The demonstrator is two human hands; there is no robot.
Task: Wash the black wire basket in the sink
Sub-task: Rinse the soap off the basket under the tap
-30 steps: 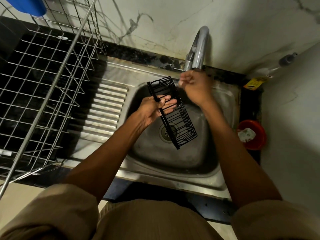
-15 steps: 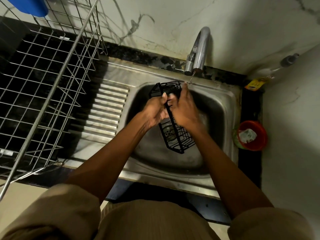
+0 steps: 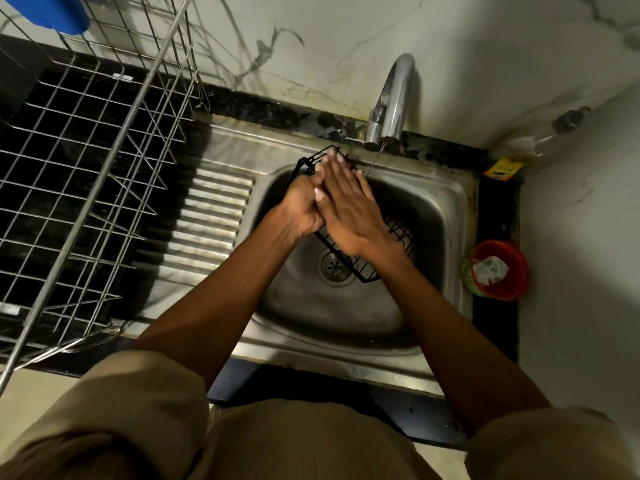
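- Since a second ago the right hand (image 3: pixel 349 209) has left the tap area and come down onto the black wire basket (image 3: pixel 398 233), where it now lies flat with fingers straight along the upper side; the basket has swung so its far end sits just under the spout.
- One dark worktop (image 3: pixel 498 216) carries everything, running along a pale marbled wall.
- One large wire dish rack (image 3: pixel 86 161) of bare metal stands on the left, with one blue object (image 3: pixel 59 12) at its top edge.
- One steel sink (image 3: pixel 450 202) has a ribbed draining board on its left and one round drain (image 3: pixel 334 266) in the bowl.
- Two bare forearms reach in from two beige sleeves.
- One black wire basket is held tilted above the bowl, its near corner over the drain, most of its middle hidden by the hands.
- One chrome tap (image 3: pixel 393 98) curves over the back rim, with a thin stream of water falling from it beside the basket's far end.
- One red bowl (image 3: pixel 502 270) sits right of the sink with a crumpled pale scrap inside.
- The left hand (image 3: pixel 301 206) grips the basket's left edge, fingers curled round the wire.
- One yellow packet (image 3: pixel 507 166) lies in the back corner.
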